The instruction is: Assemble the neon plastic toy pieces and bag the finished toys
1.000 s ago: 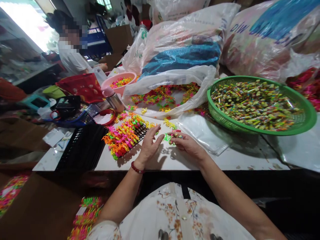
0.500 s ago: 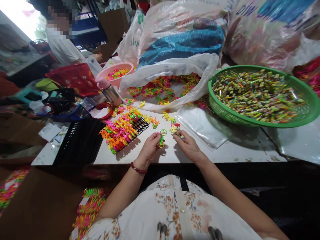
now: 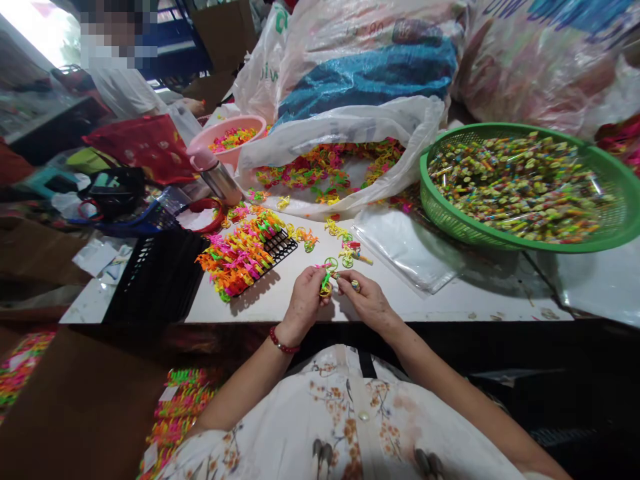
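Note:
Low over the white table, my left hand (image 3: 306, 293) pinches a small plastic toy bicycle (image 3: 327, 280) with green and yellow wheels and a bit of pink. Close against it, my right hand (image 3: 367, 297) has its fingers pressed together on a small candy-filled tube (image 3: 355, 285), whose patterned end shows past the fingers. Just beyond the hands lie loose plastic toy pieces (image 3: 346, 253) and another thin tube (image 3: 365, 259). To the left stands a black rack (image 3: 284, 248) packed with rows of orange, pink, yellow and green toys (image 3: 240, 257).
A green basket (image 3: 435, 193) full of small tubes stands at the right, with clear plastic bags (image 3: 410, 250) beside it. Behind are an open white sack (image 3: 345, 207) of toy pieces, a pink bowl (image 3: 263, 127) and a flask (image 3: 220, 180). Black racks (image 3: 153, 277) lie left. A person (image 3: 125, 83) is beyond.
My right hand has come toward the left hand and now meets it at the toy bicycle. It has left the loose pieces and carries a small tube.

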Motion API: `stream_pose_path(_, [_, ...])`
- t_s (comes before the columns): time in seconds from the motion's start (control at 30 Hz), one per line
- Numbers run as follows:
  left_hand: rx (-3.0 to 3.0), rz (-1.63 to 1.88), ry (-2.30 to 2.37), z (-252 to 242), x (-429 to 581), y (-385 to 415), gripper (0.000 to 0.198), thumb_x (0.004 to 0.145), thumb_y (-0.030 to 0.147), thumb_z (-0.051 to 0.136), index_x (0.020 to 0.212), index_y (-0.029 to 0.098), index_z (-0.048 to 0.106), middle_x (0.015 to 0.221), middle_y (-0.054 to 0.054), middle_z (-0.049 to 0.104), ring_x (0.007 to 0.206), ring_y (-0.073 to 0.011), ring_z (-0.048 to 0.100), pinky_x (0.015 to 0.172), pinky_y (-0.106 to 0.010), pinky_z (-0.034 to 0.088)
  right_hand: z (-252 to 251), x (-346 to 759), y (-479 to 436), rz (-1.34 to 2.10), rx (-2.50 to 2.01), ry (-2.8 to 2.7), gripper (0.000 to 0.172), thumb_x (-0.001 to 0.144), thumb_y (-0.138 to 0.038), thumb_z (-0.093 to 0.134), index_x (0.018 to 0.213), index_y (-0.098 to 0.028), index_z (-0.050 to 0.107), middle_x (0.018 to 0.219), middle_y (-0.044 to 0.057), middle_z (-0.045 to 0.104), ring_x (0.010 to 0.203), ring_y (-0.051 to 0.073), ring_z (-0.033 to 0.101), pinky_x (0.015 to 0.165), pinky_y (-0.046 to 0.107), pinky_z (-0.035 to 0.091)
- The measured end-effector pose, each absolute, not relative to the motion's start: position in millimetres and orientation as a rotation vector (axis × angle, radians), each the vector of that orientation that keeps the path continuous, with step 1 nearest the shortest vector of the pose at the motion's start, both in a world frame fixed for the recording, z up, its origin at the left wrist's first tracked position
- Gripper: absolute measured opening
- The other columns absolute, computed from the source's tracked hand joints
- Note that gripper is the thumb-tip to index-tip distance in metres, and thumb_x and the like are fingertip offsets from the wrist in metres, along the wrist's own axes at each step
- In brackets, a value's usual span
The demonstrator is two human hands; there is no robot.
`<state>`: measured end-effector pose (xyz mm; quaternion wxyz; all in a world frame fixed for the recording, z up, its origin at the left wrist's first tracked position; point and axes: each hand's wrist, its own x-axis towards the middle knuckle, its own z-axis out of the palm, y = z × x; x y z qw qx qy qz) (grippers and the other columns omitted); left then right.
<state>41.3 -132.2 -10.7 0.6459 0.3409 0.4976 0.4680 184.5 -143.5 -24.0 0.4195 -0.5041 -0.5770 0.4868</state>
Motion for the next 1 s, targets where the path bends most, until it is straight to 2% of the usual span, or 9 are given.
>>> stream_pose_path(0.27, [0.804,1.039,1.206,-12,44,-132,0.029,0.078,0.045,0.061,0.078,0.018,0.049,0.052,0.007,0.050,0.038,-0.0051,0.040,0.036,-0.016,0.027,-33,186,-146,1.197,-1.210,-1.389,0.030,0.088,-0.043,0.059,0.105,-0.020,0.068,0.098,0.004,0.071,0.088,0.018,0.063,0.080,0.029,0.048])
stream_pose_path(0.37, [0.816,1.045,1.206,-14,45,-132,0.028,0.079,0.044,0.059,0.078,0.018,0.049,0.054,0.005,0.053,0.039,-0.0054,0.041,0.037,-0.016,0.028,-35,185,-146,1.316,-1.207,-1.255,0.036,0.083,-0.047,0.063,0.103,-0.018,0.068,0.089,0.004,0.071,0.068,0.014,0.059,0.064,0.026,0.046])
stream_pose_path(0.43, [0.829,1.053,1.209,-14,45,-131,0.027,0.080,0.043,0.058,0.077,0.019,0.048,0.054,0.005,0.053,0.038,-0.0054,0.040,0.037,-0.016,0.028,-36,185,-145,1.408,-1.222,-1.151,0.042,0.080,-0.051,0.065,0.104,-0.017,0.067,0.082,0.003,0.071,0.051,0.009,0.048,0.049,0.023,0.038])
stream_pose_path(0.5, [0.838,1.046,1.221,-15,46,-131,0.026,0.080,0.043,0.058,0.077,0.019,0.047,0.052,0.006,0.052,0.038,-0.0055,0.040,0.036,-0.016,0.028,-37,185,-144,1.448,-1.237,-1.104,0.044,0.079,-0.053,0.066,0.104,-0.017,0.068,0.079,0.003,0.070,0.045,0.007,0.039,0.044,0.022,0.031])
stream_pose_path(0.53, [0.842,1.038,1.224,-15,46,-131,0.026,0.080,0.043,0.058,0.076,0.019,0.047,0.052,0.006,0.051,0.038,-0.0054,0.040,0.036,-0.016,0.028,-37,185,-144,1.446,-1.240,-1.106,0.044,0.078,-0.053,0.067,0.103,-0.017,0.068,0.078,0.002,0.069,0.045,0.006,0.039,0.043,0.021,0.030])
stream_pose_path(0.8, [0.823,1.018,1.221,-17,48,-131,0.028,0.079,0.045,0.060,0.078,0.019,0.049,0.052,0.007,0.049,0.039,-0.0056,0.040,0.037,-0.016,0.027,-36,190,-144,1.425,-1.251,-1.179,0.044,0.078,-0.052,0.067,0.103,-0.016,0.072,0.070,0.001,0.066,0.055,0.012,0.053,0.047,0.022,0.039])
stream_pose_path(0.9, [0.824,1.002,1.230,-18,49,-131,0.028,0.079,0.045,0.060,0.077,0.019,0.048,0.053,0.007,0.048,0.039,-0.0053,0.038,0.037,-0.016,0.026,-37,192,-144,1.367,-1.232,-1.275,0.037,0.081,-0.048,0.065,0.103,-0.018,0.073,0.073,0.001,0.068,0.064,0.015,0.060,0.059,0.026,0.048])
stream_pose_path(1.0, [0.826,1.013,1.231,-19,49,-132,0.027,0.079,0.043,0.059,0.076,0.019,0.047,0.053,0.008,0.045,0.039,-0.0052,0.037,0.036,-0.017,0.025,-37,192,-146,1.273,-1.208,-1.413,0.032,0.086,-0.043,0.060,0.105,-0.021,0.074,0.078,0.002,0.071,0.072,0.018,0.064,0.071,0.030,0.051])
